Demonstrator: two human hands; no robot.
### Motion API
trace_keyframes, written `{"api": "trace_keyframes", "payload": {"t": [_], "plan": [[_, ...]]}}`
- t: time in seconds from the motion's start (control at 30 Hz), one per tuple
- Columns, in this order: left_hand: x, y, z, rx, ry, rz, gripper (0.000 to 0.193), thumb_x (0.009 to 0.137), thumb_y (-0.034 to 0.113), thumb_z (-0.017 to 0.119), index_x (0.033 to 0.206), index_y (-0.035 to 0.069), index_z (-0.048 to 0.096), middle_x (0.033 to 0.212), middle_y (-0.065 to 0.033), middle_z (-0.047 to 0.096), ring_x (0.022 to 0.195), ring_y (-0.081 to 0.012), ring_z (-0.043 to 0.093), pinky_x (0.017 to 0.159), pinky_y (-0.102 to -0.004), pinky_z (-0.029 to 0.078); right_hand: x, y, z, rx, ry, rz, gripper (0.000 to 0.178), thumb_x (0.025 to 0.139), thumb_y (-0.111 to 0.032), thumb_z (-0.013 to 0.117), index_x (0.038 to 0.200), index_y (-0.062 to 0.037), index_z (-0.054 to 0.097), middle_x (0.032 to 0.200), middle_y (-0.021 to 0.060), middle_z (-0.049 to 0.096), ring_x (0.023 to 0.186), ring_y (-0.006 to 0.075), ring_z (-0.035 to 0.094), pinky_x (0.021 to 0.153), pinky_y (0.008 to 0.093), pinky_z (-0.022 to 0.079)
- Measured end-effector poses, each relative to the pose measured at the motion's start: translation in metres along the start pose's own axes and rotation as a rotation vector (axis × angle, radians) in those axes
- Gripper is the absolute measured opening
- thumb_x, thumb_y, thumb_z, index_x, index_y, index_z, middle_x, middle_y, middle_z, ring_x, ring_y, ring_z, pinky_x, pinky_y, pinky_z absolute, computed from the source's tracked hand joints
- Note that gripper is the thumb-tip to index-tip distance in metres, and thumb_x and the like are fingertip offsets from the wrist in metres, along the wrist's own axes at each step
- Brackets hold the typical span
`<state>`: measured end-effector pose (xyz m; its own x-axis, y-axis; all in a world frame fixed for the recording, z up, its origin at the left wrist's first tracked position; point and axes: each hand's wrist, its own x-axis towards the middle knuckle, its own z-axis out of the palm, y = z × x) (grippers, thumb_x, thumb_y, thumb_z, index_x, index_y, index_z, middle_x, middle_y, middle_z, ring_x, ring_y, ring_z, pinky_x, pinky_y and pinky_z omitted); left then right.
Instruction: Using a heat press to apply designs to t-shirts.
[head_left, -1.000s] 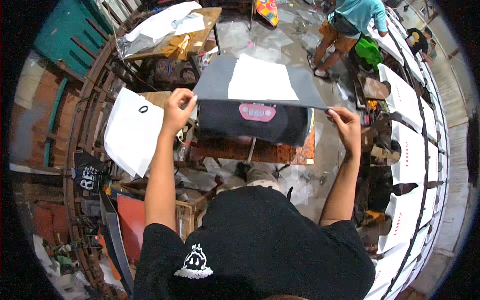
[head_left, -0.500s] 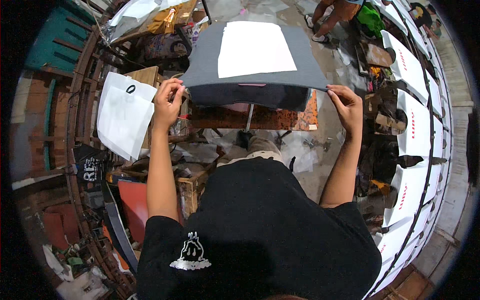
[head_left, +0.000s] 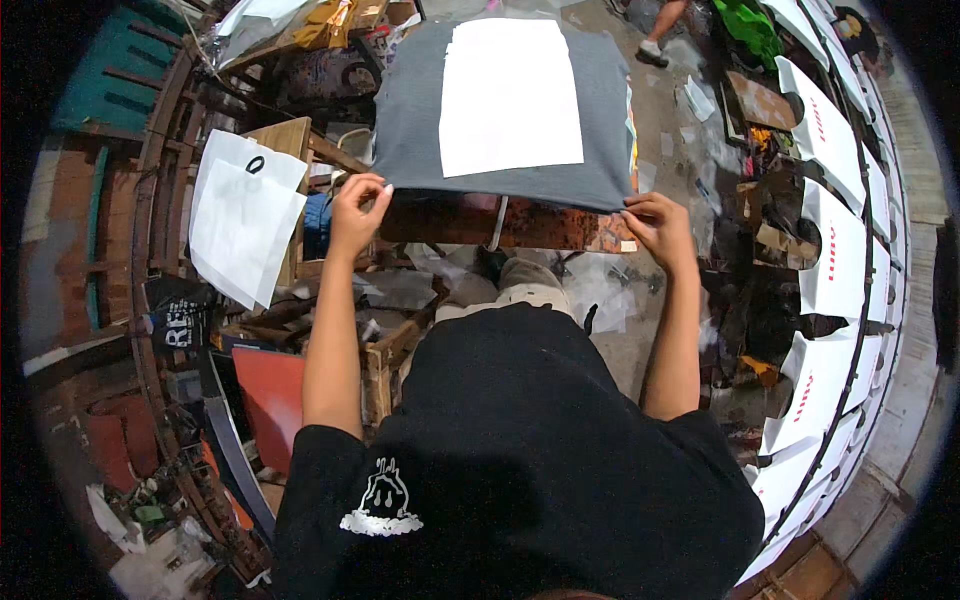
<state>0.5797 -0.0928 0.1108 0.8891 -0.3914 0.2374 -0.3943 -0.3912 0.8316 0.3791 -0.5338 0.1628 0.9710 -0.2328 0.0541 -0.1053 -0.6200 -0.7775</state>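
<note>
Dark grey fabric (head_left: pixel 410 110), which looks like a garment panel or shirt, lies spread over a rust-stained board (head_left: pixel 570 235). A plain white sheet (head_left: pixel 512 100) rests on top of the fabric. My left hand (head_left: pixel 358 215) pinches the near left corner of the fabric between thumb and fingers. At the near right corner, my right hand (head_left: pixel 660 230) pinches the cloth the same way. The near edge runs taut between both hands. Most of the board is hidden under the fabric.
On the left, white sheets with a black ring mark (head_left: pixel 245 215) hang by a wooden board (head_left: pixel 285 140). White printed pieces (head_left: pixel 830 250) hang in rows on the right. Green cloth (head_left: pixel 748 35) lies at the far right, near another person's leg (head_left: pixel 660 30).
The fabric's near edge has come down and toward me, and the fabric now lies flatter. My right hand has moved inward and lower. The other person's legs have moved partly out of view.
</note>
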Motion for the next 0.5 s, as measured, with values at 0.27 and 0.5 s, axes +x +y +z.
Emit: {"api": "trace_keyframes", "payload": {"t": [0.27, 0.5], "plan": [[-0.006, -0.046, 0.039, 0.109, 0.162, -0.061, 0.020, 0.088, 0.013, 0.071, 0.079, -0.003, 0.062, 0.089, -0.0077, 0.065, 0.080, -0.0157, 0.061, 0.072, -0.0273, 0.048, 0.010, 0.053, 0.046, -0.177, -0.028, -0.059, 0.012, 0.081, -0.003, 0.070, 0.086, 0.0072, 0.070, 0.096, 0.0144, 0.068, 0.084, 0.0270, 0.069, 0.074, 0.0346, 0.056], [-0.014, -0.033, 0.032, 0.089, 0.218, -0.059, 0.020, 0.087, 0.011, 0.071, 0.078, -0.003, 0.060, 0.084, -0.0083, 0.063, 0.071, -0.0183, 0.059, 0.066, -0.0292, 0.048, 0.003, 0.046, 0.030, -0.212, -0.036, -0.087, 0.010, 0.078, 0.001, 0.070, 0.087, 0.0037, 0.069, 0.096, 0.0147, 0.068, 0.083, 0.0311, 0.067, 0.071, 0.0361, 0.055]]}}
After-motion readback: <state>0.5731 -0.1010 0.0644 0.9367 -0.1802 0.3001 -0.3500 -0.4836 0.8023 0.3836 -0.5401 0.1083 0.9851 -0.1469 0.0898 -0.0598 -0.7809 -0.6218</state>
